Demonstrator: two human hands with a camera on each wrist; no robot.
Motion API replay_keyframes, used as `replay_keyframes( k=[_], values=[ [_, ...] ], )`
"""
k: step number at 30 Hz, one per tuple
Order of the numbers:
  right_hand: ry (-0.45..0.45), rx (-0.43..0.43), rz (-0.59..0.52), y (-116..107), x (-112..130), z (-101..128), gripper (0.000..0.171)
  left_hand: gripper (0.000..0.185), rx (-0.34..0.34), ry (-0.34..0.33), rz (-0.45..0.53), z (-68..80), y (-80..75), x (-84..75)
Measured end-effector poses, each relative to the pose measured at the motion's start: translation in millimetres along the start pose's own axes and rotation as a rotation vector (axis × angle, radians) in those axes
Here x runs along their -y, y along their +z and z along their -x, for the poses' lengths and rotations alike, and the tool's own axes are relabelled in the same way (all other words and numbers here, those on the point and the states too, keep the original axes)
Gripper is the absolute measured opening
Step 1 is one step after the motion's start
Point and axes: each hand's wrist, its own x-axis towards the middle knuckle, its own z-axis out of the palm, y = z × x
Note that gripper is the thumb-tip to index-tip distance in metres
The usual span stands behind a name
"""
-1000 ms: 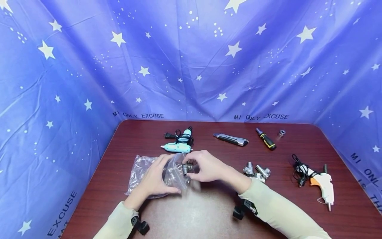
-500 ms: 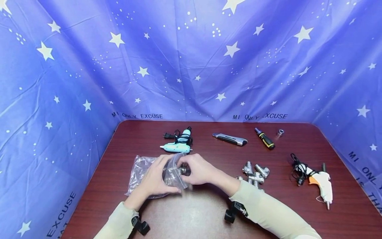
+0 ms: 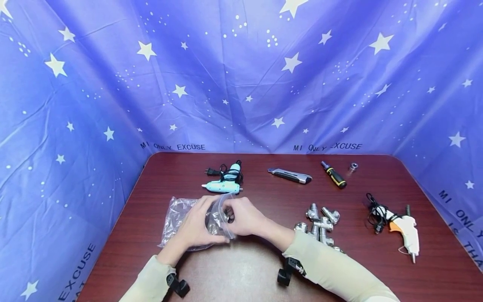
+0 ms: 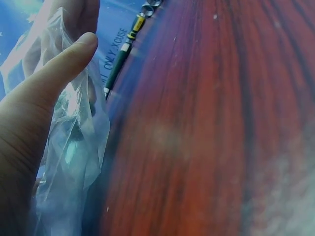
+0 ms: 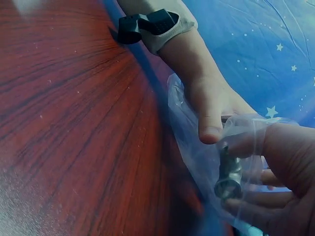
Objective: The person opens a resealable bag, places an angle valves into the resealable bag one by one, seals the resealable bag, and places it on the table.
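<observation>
The bag [image 3: 188, 222] lies on the table [image 3: 264, 268] near its front left, thin clear plastic, limp and slippery, so I'd take it only by the mouth edge. My left hand [image 3: 196, 226] pinches that edge open, thumb [image 4: 59, 64] against the film. My right hand [image 3: 243, 218] grips a fitting [image 5: 229, 174] at the opening: small, hard metal, probably heavy for its size. More fittings [image 3: 320, 220] sit just right; a glue gun [image 3: 224, 184] lies behind.

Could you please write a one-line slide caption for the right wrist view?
Right hand pushes a metal fitting into a clear plastic bag held open by the left hand.
</observation>
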Motion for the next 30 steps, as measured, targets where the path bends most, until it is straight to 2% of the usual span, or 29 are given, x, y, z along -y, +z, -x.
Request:
replay_keyframes(
  k=[7, 11, 16, 22, 30],
  values=[
    [-0.025, 0.027, -0.092, 1, -3, 3, 0.008, 0.124, 0.014, -0.012, 0.004, 0.5, -1.1, -1.1],
    [-0.004, 0.025, -0.138, -10, -5, 8, 0.011, 0.123, 0.021, -0.033, -0.002, 0.4, -1.1, -1.0],
    [0.009, 0.007, -0.175, -28, -12, 14, 0.012, 0.122, 0.017, -0.029, -0.003, -0.5, -0.7, -0.6],
    [0.041, -0.024, -0.133, -55, -29, 27, 0.012, 0.122, 0.018, -0.035, 0.01, -1.0, -0.4, -1.6],
    [0.068, -0.055, -0.009, -93, -51, 52, 0.013, 0.122, 0.029, -0.041, -0.016, -1.5, -0.8, -0.5]
  ],
)
